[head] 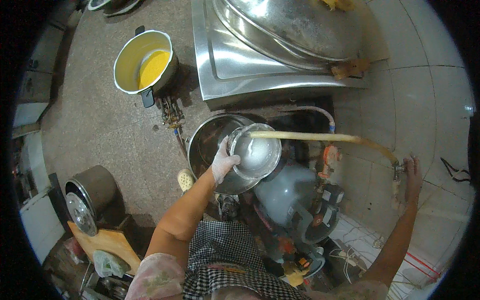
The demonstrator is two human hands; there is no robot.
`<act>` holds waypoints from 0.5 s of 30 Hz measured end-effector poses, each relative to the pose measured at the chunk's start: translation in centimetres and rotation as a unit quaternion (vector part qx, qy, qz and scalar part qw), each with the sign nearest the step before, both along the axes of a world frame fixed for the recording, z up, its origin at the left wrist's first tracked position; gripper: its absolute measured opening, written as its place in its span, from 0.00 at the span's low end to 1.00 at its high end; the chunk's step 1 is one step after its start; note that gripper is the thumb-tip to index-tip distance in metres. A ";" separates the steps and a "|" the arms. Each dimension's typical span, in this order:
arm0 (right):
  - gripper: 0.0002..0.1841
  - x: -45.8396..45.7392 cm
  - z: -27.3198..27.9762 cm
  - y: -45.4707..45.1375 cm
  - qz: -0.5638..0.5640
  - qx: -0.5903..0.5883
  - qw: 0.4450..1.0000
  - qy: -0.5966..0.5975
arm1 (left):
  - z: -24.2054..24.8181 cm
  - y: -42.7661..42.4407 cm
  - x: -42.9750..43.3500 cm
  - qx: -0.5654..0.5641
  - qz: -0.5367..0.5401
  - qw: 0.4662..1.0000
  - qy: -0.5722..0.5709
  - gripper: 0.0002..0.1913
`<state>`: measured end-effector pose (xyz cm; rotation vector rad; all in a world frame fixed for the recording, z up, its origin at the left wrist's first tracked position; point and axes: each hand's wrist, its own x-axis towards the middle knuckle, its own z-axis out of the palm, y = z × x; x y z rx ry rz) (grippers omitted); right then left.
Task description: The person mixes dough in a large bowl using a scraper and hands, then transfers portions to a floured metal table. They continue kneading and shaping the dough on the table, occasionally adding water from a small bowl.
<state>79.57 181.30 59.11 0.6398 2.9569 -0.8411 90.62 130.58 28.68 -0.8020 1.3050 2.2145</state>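
Note:
My left hand (224, 162), in a thin pale glove, grips the rim of a round metal bowl (258, 153). Whitish liquid lies in the bowl, and the end of a yellowish hose (303, 135) reaches over it. Beneath them is a large steel pot (202, 131). At the wall on the right, my right hand (412, 172) is at a metal tap (398, 168), to which the hose is fitted; whether its fingers close on the handle is hard to tell.
A pot (123, 71) with yellow contents stands on the floor. Near it are a steel stove top (240, 71) with a large lidded vessel (300, 30), a grey tank (287, 191), a valve (330, 155), a steel stockpot (99, 183) and a wooden board (108, 240).

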 end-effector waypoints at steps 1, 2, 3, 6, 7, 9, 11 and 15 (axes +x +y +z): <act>0.24 -0.3 0.0 -0.1 -0.004 0.021 1.000 -0.005 | 0.0 -0.1 0.0 0.005 -0.004 1.000 0.006 0.51; 0.24 -0.7 -0.1 -0.1 -0.020 0.042 0.999 -0.020 | 0.1 -0.1 0.0 0.007 -0.011 1.000 -0.003 0.51; 0.25 -1.2 -0.1 -0.1 -0.023 0.054 0.998 -0.026 | 0.2 -0.1 0.0 0.006 -0.016 1.000 -0.016 0.51; 0.26 -2.7 -0.5 0.1 -0.027 0.079 0.996 -0.037 | 0.3 -0.1 -0.1 0.006 -0.018 1.000 -0.018 0.52; 0.25 -3.2 -0.7 0.5 -0.026 0.093 0.995 -0.039 | 0.3 -0.1 -0.1 0.006 -0.015 1.000 -0.008 0.52; 0.25 -4.0 -1.1 1.6 -0.042 0.131 0.990 -0.041 | 0.3 -0.1 -0.1 -0.008 -0.019 1.000 -0.017 0.52; 0.25 -4.6 -1.4 3.2 -0.037 0.141 0.987 -0.066 | 0.2 0.0 0.0 -0.011 -0.024 1.000 -0.001 0.50; 0.19 -4.8 -1.5 5.2 0.009 0.258 0.962 -0.094 | -0.4 0.0 0.3 -0.020 -0.018 1.000 0.010 0.50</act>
